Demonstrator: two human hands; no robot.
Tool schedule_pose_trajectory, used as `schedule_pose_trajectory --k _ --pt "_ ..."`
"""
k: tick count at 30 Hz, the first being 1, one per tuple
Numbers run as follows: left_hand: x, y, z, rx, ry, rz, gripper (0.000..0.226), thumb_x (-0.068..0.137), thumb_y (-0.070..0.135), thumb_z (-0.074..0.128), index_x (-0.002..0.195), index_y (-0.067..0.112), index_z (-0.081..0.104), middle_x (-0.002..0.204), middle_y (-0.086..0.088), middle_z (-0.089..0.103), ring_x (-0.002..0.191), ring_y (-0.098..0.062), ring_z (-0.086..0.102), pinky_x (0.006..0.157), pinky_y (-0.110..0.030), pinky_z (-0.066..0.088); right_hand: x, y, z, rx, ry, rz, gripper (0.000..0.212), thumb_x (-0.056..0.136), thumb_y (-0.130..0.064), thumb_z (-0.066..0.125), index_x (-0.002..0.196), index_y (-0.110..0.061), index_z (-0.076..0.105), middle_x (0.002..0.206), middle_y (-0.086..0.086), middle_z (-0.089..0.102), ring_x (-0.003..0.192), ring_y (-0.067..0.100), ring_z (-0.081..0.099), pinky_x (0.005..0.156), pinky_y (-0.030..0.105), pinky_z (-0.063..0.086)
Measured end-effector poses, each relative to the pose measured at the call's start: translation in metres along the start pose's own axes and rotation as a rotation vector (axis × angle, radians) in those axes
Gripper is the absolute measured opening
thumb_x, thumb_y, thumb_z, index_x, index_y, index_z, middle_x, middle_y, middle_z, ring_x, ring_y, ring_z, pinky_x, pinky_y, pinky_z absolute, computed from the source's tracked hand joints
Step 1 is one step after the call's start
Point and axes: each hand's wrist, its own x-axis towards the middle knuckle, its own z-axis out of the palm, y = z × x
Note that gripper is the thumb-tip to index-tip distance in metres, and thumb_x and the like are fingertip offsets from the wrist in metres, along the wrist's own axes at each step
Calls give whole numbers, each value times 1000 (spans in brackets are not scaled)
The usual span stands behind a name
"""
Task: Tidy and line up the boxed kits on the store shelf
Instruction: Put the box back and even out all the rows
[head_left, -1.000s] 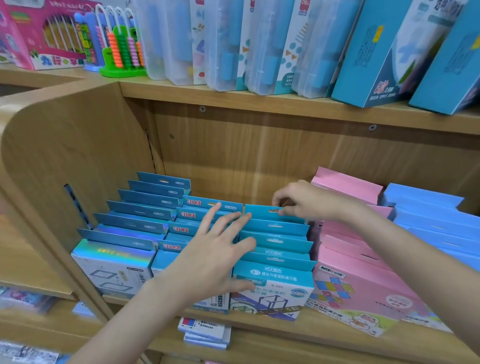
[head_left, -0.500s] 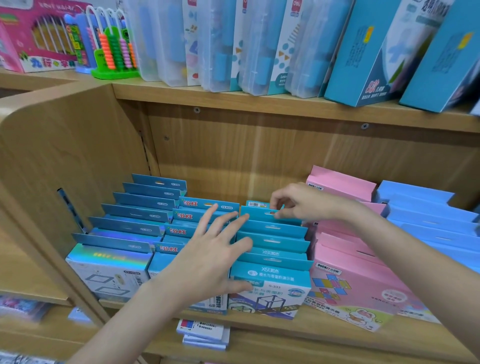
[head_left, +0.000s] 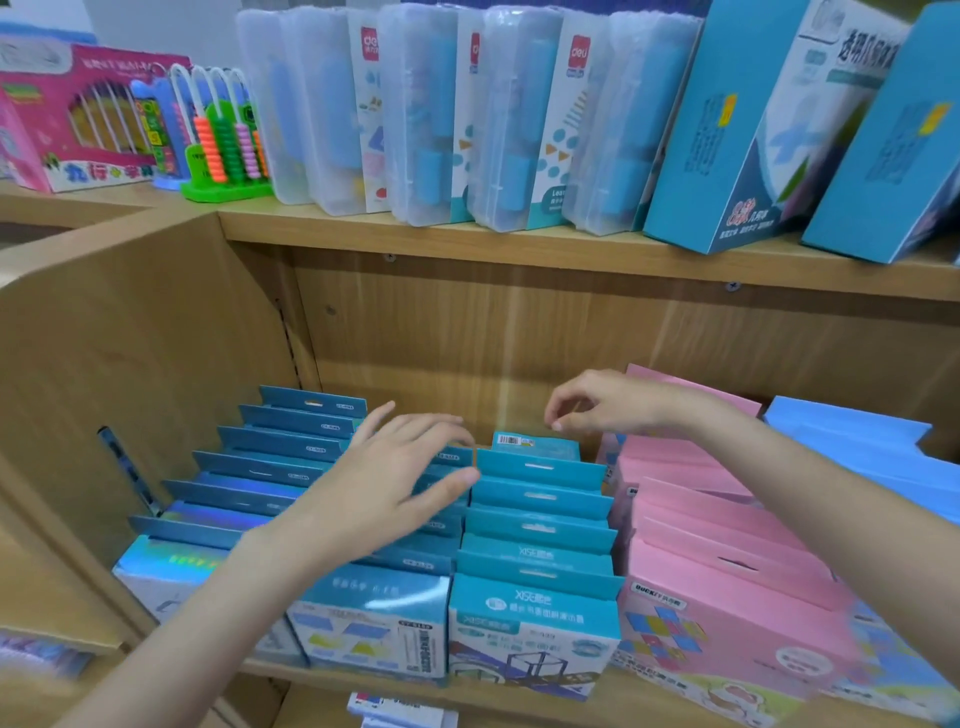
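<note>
Now left hand (head_left: 384, 478) spread, right hand (head_left: 608, 402) empty

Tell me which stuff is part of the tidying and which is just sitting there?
Part of the job:
left hand
right hand
teal boxed kits
holographic blue boxed kits
pink boxed kits

Just sitting there, on the upper shelf:
green abacus
clear plastic cases
tall blue boxes

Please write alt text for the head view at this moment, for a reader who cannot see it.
Two bare hands hover over rows of teal boxed kits filed upright on a wooden shelf: the left hand spread open above the middle row, the right hand loosely curled above the rearmost box, holding nothing. Pink boxes stand to the right; clear plastic cases line the shelf above.
</note>
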Motion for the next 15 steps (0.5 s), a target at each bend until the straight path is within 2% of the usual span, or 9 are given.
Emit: schedule_pose_trajectory --k 3,6,8,10,11,12,14,15 --pt "14 -16 -4 -29 -113 -55 67 83 71 11 124 32 48 125 19 49 118 0 43 110 -24 16 20 4 0 -141 -139 14 28 90 -20 58 116 -13 59 115 1 60 106 15 54 91 25 41" --pt "32 -25 -7 -118 -215 -130 58 85 64 23 120 29 53 119 14 56 108 -3 50 94 -23 37 46 4 3 -271 -326 40 46 89 -27 59 132 -15 46 132 4 50 121 22 46 100 31 37" --pt "43 -29 -7 -155 -247 -166 56 82 61 26 116 29 56 113 12 59 101 -2 52 85 -21 41 62 4 8 -331 -405 87 53 91 -27 55 138 -12 36 141 7 43 127 25 41 103 31 33" --pt "51 -33 -6 -157 -281 -193 53 84 60 26 116 30 56 112 12 60 99 -1 52 87 -23 42 75 12 17 -354 -485 166 51 94 -27 49 140 -11 33 143 11 40 125 28 43 102 35 37" --pt "53 -35 -6 -156 -301 -208 53 84 60 25 116 30 55 112 12 60 99 -2 52 88 -25 42 80 19 22 -347 -526 235 48 96 -27 45 139 -10 34 140 14 42 117 31 50 93 39 44" --pt "56 -37 -5 -156 -322 -226 54 84 61 25 117 31 55 112 12 61 100 -3 53 90 -28 43 84 26 26 -331 -561 323 45 97 -29 41 137 -9 35 136 18 45 100 32 57 79 40 50" --pt "64 -42 -6 -150 -368 -251 53 87 59 26 119 29 54 113 8 62 101 -7 55 91 -32 43 88 36 27 -294 -602 479 45 98 -32 33 136 -6 33 131 23 48 70 27 58 54 33 49" --pt "70 -44 -5 -141 -392 -255 50 90 57 27 121 28 54 114 7 62 103 -8 55 92 -32 43 89 40 26 -262 -598 512 45 99 -32 32 136 -6 33 132 23 46 70 26 58 51 32 48"
